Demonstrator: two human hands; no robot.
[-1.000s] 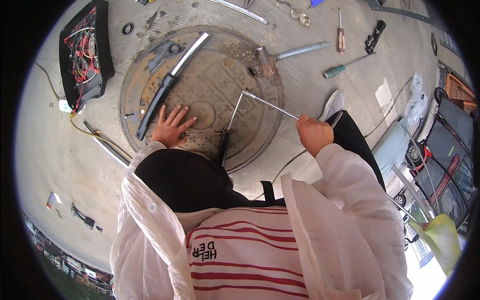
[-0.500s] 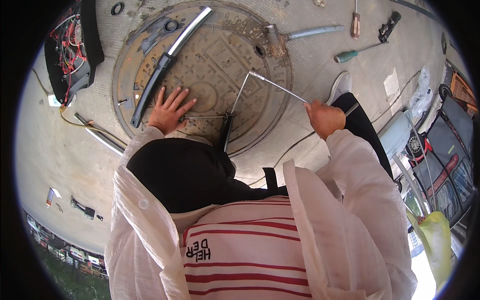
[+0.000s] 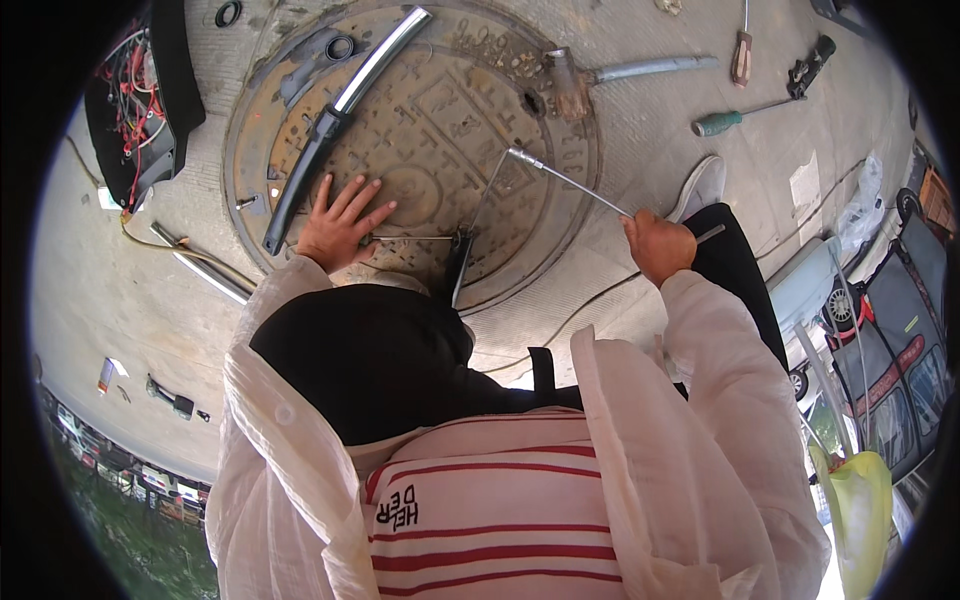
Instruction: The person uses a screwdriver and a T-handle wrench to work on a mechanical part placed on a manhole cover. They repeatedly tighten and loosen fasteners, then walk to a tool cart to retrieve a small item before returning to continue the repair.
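My right hand (image 3: 661, 247) is closed around a long metal bar (image 3: 585, 187), whose butt sticks out past my fist. Its socket-like end meets a thinner metal rod (image 3: 487, 190) at an angle. That rod runs down to the top of a black-and-silver tube (image 3: 460, 268) pointing toward me; its lower part is hidden by my clothing. My left hand (image 3: 343, 225) lies with fingers spread on the round iron manhole cover (image 3: 400, 265). From beside its thumb a thin straight shaft (image 3: 415, 238) reaches the tube's top; whatever lies under the palm is hidden.
A chrome-and-black shock-absorber-like tube (image 3: 335, 125) and a hammer (image 3: 575, 88) lie on the cover. Screwdrivers with green (image 3: 717, 123) and brown (image 3: 741, 60) handles rest at far right. A wire-filled black housing (image 3: 145, 110) sits far left, and a parked vehicle (image 3: 905, 340) stands at right.
My right hand has moved slightly right and down with the bar, and the bar's jointed end has shifted slightly right. My left hand stays in place. The view has shifted a little.
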